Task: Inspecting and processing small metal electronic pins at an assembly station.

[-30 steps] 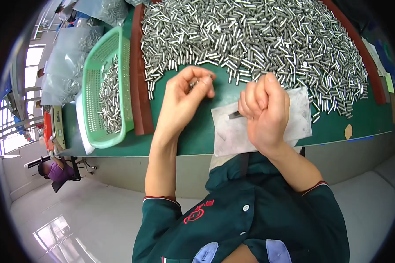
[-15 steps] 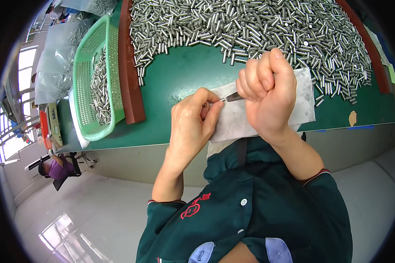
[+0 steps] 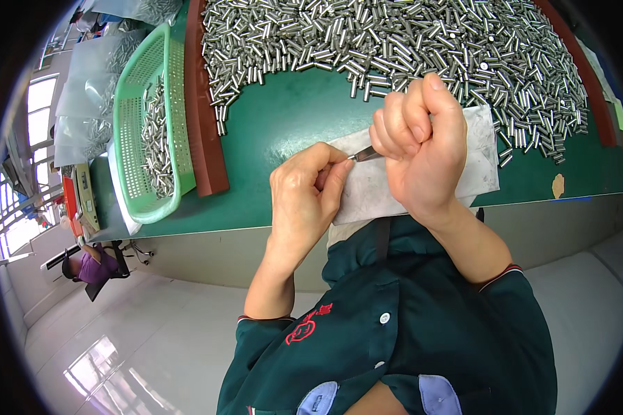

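My left hand (image 3: 304,183) pinches a small silver metal pin between thumb and forefinger, and only the end of the pin shows. My right hand (image 3: 428,142) is closed in a fist around a tool with a flat metal blade (image 3: 367,154); its handle is hidden in the palm. The blade points left, and its tip meets the pin's end or lies very close to it. Beneath both hands is a smudged whitish cloth (image 3: 479,166), at the near edge of the green table (image 3: 284,104). Beyond the hands spreads a large heap of similar metal pins (image 3: 394,48).
Red-brown rails (image 3: 206,138) border the heap on both sides. Left of them stands a green perforated basket (image 3: 176,138) with more pins in it. Clear plastic bags (image 3: 83,90) of pins lie farther left. A person in purple (image 3: 97,266) sits far off at left.
The blade has shifted slightly left, bringing its tip to the pin's end. Both hands keep their grips and have barely moved.
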`<state>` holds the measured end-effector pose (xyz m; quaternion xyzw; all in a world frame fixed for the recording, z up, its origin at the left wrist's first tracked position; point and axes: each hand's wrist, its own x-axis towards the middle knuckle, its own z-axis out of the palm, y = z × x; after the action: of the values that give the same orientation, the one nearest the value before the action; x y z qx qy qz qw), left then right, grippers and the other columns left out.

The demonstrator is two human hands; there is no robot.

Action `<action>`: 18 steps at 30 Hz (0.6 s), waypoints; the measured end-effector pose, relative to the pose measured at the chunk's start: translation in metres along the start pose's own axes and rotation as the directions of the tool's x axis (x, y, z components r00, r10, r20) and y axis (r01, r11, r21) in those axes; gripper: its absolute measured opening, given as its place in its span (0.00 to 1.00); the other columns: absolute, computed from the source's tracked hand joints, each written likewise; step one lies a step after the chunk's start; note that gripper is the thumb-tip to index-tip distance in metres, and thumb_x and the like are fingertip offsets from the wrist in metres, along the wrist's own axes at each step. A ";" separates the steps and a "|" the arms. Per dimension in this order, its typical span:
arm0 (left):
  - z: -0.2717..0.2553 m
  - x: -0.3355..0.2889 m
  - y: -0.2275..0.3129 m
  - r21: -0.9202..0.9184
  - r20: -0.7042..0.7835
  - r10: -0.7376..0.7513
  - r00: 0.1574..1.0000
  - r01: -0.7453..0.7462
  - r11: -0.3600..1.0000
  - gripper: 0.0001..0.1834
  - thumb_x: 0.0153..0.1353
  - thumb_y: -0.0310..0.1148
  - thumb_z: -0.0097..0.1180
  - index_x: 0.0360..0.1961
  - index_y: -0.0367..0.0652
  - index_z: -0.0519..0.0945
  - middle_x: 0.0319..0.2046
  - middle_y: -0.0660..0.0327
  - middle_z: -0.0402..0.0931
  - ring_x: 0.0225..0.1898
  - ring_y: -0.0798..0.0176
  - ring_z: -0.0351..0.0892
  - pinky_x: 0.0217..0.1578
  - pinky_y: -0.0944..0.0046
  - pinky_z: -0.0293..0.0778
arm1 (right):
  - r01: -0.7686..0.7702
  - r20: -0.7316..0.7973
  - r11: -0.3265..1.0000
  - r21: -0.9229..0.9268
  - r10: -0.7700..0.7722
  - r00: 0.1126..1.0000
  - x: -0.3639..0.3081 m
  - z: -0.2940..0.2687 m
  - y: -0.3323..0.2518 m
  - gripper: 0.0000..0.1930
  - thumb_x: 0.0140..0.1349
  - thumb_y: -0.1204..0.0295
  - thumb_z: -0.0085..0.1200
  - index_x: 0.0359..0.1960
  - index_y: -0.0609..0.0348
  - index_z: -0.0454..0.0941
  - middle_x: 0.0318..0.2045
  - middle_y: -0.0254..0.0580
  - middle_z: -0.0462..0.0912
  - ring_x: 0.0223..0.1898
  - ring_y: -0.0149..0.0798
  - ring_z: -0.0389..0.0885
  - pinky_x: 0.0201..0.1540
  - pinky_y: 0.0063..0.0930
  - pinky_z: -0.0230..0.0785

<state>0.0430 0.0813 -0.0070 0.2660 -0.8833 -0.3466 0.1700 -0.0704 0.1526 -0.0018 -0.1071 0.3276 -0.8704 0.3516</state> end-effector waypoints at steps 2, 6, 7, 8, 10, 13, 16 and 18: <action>0.000 0.000 0.000 0.001 0.001 0.003 1.000 -0.003 1.000 0.05 0.43 0.22 0.56 0.19 0.37 0.71 0.10 0.61 0.62 0.11 0.65 0.61 0.15 0.67 0.59 | -0.001 0.005 1.000 0.003 0.001 1.000 0.000 0.000 0.000 0.21 0.62 0.63 0.28 0.10 0.50 0.52 0.06 0.27 0.52 0.09 0.23 0.42 0.13 0.19 0.38; 0.000 0.000 0.001 0.002 -0.006 -0.002 1.000 0.002 1.000 0.05 0.43 0.22 0.56 0.19 0.37 0.71 0.10 0.60 0.63 0.11 0.65 0.61 0.15 0.67 0.59 | 0.006 0.007 1.000 -0.005 -0.006 1.000 0.000 0.001 0.000 0.20 0.62 0.63 0.28 0.10 0.50 0.52 0.06 0.27 0.52 0.10 0.23 0.42 0.13 0.19 0.38; 0.000 0.000 0.001 -0.002 -0.007 -0.003 1.000 0.003 1.000 0.05 0.43 0.22 0.56 0.19 0.37 0.71 0.10 0.60 0.63 0.12 0.65 0.61 0.15 0.67 0.59 | 0.012 0.007 1.000 -0.011 -0.011 1.000 0.000 0.001 0.001 0.20 0.62 0.63 0.28 0.10 0.50 0.52 0.06 0.27 0.52 0.10 0.23 0.42 0.13 0.19 0.38; 0.000 0.000 0.001 -0.002 -0.006 -0.003 1.000 0.003 1.000 0.05 0.43 0.22 0.56 0.19 0.37 0.71 0.10 0.60 0.63 0.12 0.65 0.61 0.15 0.67 0.59 | 0.011 0.007 1.000 -0.011 -0.011 1.000 0.000 0.001 0.000 0.20 0.62 0.63 0.28 0.10 0.50 0.52 0.06 0.27 0.52 0.10 0.23 0.42 0.13 0.19 0.38; 0.000 0.000 0.001 -0.003 -0.009 -0.006 1.000 0.006 1.000 0.05 0.43 0.22 0.56 0.18 0.36 0.72 0.10 0.60 0.63 0.12 0.65 0.62 0.15 0.67 0.59 | 0.007 0.005 1.000 -0.012 -0.007 1.000 0.000 0.002 0.000 0.20 0.62 0.63 0.29 0.10 0.50 0.52 0.06 0.27 0.52 0.10 0.23 0.42 0.13 0.19 0.38; 0.000 -0.001 0.001 -0.017 -0.002 -0.025 1.000 0.025 1.000 0.05 0.43 0.21 0.56 0.18 0.36 0.72 0.10 0.60 0.63 0.12 0.65 0.62 0.14 0.68 0.59 | 0.009 -0.012 0.999 -0.042 -0.010 1.000 -0.002 0.004 0.000 0.20 0.62 0.63 0.29 0.10 0.51 0.52 0.06 0.28 0.52 0.10 0.23 0.42 0.13 0.19 0.38; 0.000 0.000 0.000 -0.024 0.004 -0.031 1.000 0.031 0.999 0.05 0.43 0.21 0.56 0.18 0.36 0.72 0.11 0.60 0.64 0.12 0.65 0.62 0.14 0.68 0.59 | 0.007 0.020 1.000 0.024 -0.007 1.000 -0.003 0.001 0.002 0.20 0.60 0.66 0.35 0.10 0.55 0.53 0.08 0.29 0.55 0.12 0.21 0.49 0.14 0.17 0.42; 0.000 0.001 0.000 -0.040 0.007 -0.036 0.999 0.037 0.999 0.05 0.43 0.21 0.56 0.18 0.36 0.72 0.11 0.59 0.64 0.12 0.66 0.62 0.14 0.68 0.60 | 0.050 0.039 0.997 -0.058 -0.048 0.998 -0.003 0.003 0.005 0.20 0.61 0.65 0.32 0.10 0.54 0.53 0.07 0.29 0.53 0.11 0.22 0.45 0.13 0.18 0.40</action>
<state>0.0421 0.0813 -0.0070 0.2776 -0.8717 -0.3681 0.1663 -0.0646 0.1506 -0.0028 -0.1417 0.3438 -0.8666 0.3329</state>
